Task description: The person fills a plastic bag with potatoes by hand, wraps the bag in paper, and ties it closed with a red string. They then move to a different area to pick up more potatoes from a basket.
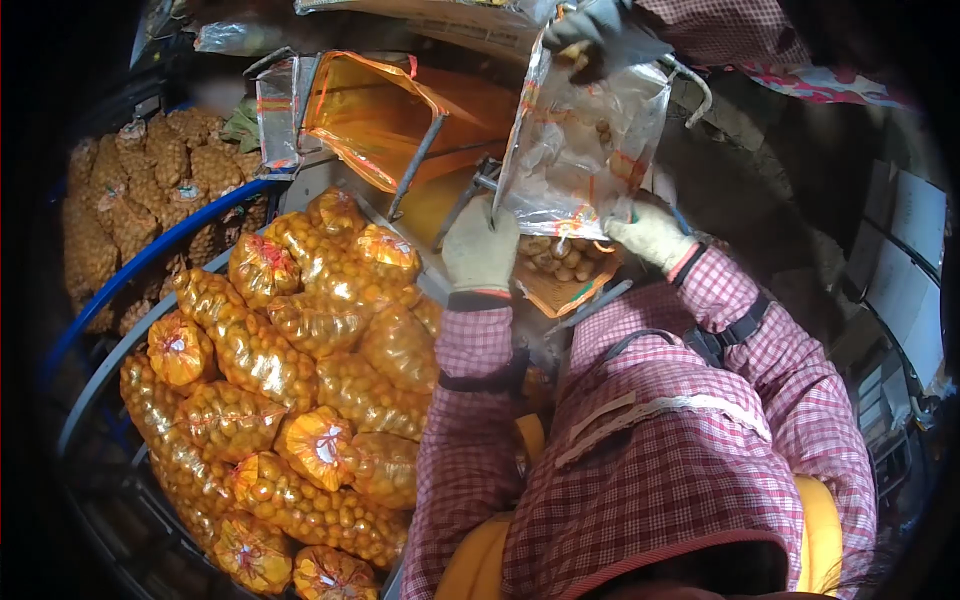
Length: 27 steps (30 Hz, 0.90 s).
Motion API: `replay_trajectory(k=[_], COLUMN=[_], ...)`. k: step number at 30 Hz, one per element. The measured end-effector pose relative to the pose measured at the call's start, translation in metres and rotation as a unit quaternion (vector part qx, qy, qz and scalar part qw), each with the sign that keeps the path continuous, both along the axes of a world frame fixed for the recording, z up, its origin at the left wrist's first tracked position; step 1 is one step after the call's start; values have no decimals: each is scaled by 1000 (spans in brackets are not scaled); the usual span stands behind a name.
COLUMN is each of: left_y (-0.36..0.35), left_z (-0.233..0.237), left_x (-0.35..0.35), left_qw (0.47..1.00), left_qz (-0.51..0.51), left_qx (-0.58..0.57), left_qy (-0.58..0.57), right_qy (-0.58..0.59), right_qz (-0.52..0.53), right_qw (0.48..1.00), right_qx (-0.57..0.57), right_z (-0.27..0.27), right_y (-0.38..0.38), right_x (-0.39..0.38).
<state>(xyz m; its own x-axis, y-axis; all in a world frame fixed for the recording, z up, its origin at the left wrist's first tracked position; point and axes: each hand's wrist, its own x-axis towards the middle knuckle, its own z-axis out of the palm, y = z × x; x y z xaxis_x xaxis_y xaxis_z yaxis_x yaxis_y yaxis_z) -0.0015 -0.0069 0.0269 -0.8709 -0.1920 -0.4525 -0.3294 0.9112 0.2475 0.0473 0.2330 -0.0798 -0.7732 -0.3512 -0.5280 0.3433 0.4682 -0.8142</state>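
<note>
My left hand (pixel 481 243), in a pale glove, is closed at the lower left corner of a clear plastic bag (pixel 575 150) with orange print. At the bag's lower right edge my right hand (pixel 650 236), also gloved, has its fingers closed on the plastic. Round potato-like produce (pixel 568 262) shows just below the bag, in an orange mesh sack (pixel 572 296). An orange bag (pixel 405 115) hangs open on a metal frame (pixel 416 165), left of the clear bag.
Filled, tied orange mesh bags (pixel 250 350) are heaped at the lower left. Beyond a blue rail (pixel 165 240) lie more filled sacks (pixel 150 180). Another person's dark-gloved hand (pixel 605 40) reaches in at the top. White boxes (pixel 908 255) stand at the right.
</note>
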Motion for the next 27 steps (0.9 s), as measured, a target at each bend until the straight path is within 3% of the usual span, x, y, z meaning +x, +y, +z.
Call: replay_trajectory(k=[2, 4, 5, 7, 8, 12, 14, 16, 18, 20, 22, 24, 27], left_y=[-5, -10, -12, -13, -15, -32, -40, -53, -67, -70, -70, -67, -63], left_z=[1, -4, -8, -21, -27, -50, -53, -71, -87, -86, -87, -86, -81], left_x=[-3, -8, -9, -14, -18, -30, -37, -45, -53, -60, -66, -71, -77], left_qw=[998, 993, 993, 963, 962, 974, 967, 964, 931, 923, 885, 883, 873], left_qz=[-23, -70, -71, -108, -109, -51, 117, 125, 210, 221, 254, 250, 265], left_qx=[11, -10, -13, -34, -38, 54, 220, 226, 297, 314, 390, 397, 406], left_qy=[62, 93, 93, 244, 248, 215, 60, 65, 18, 8, -22, -33, -51], right_qy=[-8, -13, -78, -67, -57, -136, -133, -134, -131, -136, -143, -152, -195], right_qz=[-37, 12, 1, -7, -15, -75, -69, -98, -92, -93, -102, -109, -194], right_qw=[999, 997, 995, 996, 996, 988, 989, 986, 987, 986, 984, 982, 953], right_qx=[-5, 70, 54, 59, 64, 11, 8, -23, -18, -18, -7, 4, -129], right_z=[-4, 17, 18, -6, -22, -32, -24, -26, -33, -58, -53, -54, -80], right_y=[-12, -17, -18, -20, -22, -31, -30, -28, -28, -31, -30, -30, -35], right_x=[2, -13, -14, -7, -5, -7, -7, -5, -3, 4, 2, 3, 15])
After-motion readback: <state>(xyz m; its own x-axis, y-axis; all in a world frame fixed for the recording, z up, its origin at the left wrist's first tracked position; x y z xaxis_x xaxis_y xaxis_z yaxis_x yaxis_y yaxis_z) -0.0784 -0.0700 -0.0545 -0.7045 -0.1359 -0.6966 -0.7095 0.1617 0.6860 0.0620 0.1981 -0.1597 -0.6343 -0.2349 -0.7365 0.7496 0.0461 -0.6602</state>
